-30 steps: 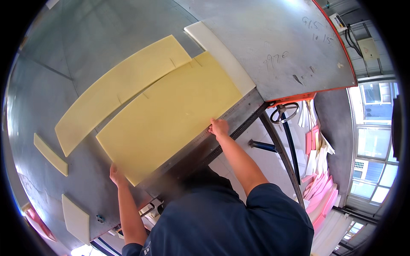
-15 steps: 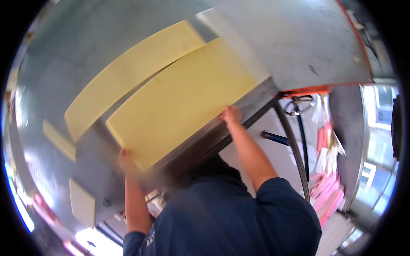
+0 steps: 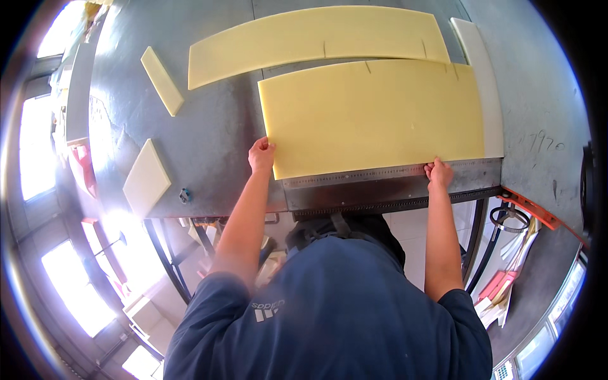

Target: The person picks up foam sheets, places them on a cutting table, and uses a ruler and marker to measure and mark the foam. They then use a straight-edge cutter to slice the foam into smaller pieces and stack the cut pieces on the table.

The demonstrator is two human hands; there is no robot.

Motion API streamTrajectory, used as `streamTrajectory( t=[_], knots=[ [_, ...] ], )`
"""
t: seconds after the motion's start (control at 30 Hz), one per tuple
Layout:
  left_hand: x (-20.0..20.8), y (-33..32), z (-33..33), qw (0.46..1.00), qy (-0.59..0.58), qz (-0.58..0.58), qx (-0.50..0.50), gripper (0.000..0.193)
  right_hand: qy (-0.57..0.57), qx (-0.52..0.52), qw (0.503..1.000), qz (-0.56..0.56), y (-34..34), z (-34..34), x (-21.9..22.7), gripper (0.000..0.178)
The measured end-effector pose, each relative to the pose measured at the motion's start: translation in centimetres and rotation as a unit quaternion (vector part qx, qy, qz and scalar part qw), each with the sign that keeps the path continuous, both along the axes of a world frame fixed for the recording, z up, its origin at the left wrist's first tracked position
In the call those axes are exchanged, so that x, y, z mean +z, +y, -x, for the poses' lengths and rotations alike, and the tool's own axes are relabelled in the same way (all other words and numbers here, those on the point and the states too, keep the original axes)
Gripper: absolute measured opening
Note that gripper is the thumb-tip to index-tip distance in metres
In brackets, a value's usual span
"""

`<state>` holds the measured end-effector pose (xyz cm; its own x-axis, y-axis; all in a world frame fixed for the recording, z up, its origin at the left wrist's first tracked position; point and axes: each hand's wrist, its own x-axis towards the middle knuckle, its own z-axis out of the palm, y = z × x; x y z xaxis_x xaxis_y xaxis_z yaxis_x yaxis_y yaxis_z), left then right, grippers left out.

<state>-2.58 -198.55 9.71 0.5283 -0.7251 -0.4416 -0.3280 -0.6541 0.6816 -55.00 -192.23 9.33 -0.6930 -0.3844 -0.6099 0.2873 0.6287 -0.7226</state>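
Observation:
A large pale-yellow foam sheet (image 3: 373, 120) lies flat on the grey metal table. My left hand (image 3: 261, 155) is closed on its left edge, a little above the near left corner. At the sheet's near edge, toward the right, my right hand (image 3: 438, 172) is pinched on the foam with curled fingers. A metal ruler strip (image 3: 380, 174) with marks runs along the table just below that edge. Behind the sheet lies a long, curved yellow foam strip (image 3: 316, 35). Short dark pen lines show on both pieces near their adjoining edges.
A white strip (image 3: 486, 95) borders the sheet's right end. Two small foam offcuts, a narrow bar (image 3: 162, 81) and a pale slab (image 3: 147, 180), lie at left beside a small dark-blue object (image 3: 184, 196). An orange bar (image 3: 532, 208) and a handwheel (image 3: 510, 219) are at right.
The view has swung round, so the table's front edge now runs nearly level. My left hand is further up the sheet's left edge. Both hands remain at the foam sheet.

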Motion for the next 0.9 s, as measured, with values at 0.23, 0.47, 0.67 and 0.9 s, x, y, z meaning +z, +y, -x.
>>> streamTrajectory(
  t=[0.23,0.47,0.67,0.9],
  knots=[
    [2.7,-1.5,1.3,0.992,-0.085,-0.056,-0.077,0.028,0.133,0.161,0.965,-0.161,-0.3,1.4,0.8,0.049],
    [-0.5,-10.6,-9.7,0.987,0.001,0.102,0.123,0.031,0.019,0.162,0.984,0.076,-13.6,-4.9,4.9,0.026],
    [-0.7,-24.4,-13.1,0.949,0.120,0.103,0.272,0.039,-0.129,0.014,0.987,0.090,-29.2,-11.8,3.2,0.023],
    [-2.2,-29.9,-15.2,0.925,0.102,0.083,0.357,0.029,-0.011,0.002,1.000,0.022,-33.6,-13.4,2.4,0.021]
  ],
)
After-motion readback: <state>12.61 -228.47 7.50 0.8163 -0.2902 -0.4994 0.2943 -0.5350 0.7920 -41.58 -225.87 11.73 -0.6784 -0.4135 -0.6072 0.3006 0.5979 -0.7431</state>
